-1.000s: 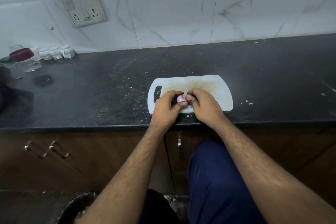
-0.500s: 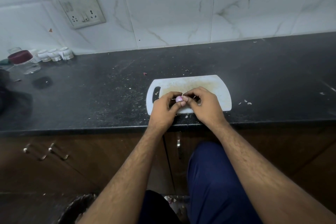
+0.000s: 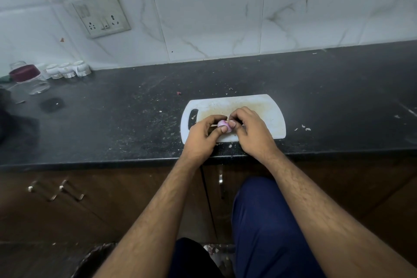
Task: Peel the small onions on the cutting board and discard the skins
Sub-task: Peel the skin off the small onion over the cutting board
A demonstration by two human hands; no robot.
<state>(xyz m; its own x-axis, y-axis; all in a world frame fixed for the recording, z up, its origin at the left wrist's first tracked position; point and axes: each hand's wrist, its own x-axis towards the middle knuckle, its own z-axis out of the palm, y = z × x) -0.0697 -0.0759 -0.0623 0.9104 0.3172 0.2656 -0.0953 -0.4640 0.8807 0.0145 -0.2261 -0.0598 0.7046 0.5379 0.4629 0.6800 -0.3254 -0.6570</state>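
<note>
countertop (image 3: 112,119): dark stone, flecked with bits of skin; jars and small white cups stand at my far left against the tiled wall.
bin (image 3: 94,259): dark rim low at the left, by my knees; i judge this to be where the skins go.
cutting board (image 3: 266,106): white plastic, stained, lying at the front edge of the countertop, handle slot to the left.
left hand (image 3: 200,135): fingers curled, thumb and forefinger pinching the small onion from the left side.
small onion (image 3: 223,124): pale purple, held just above the near part of the cutting board, between both hands. no other onion shows on the board.
right hand (image 3: 250,131): fingers curled, thumb tip pressed on the onion's right side; whether a strip of skin is under it i cannot tell.
step in hand: i judge i am mid-peel on this onion.
next move: catch a loose edge of skin with the right thumbnail, pull it away while the left hand turns the onion, then drop the skin in the bin.
</note>
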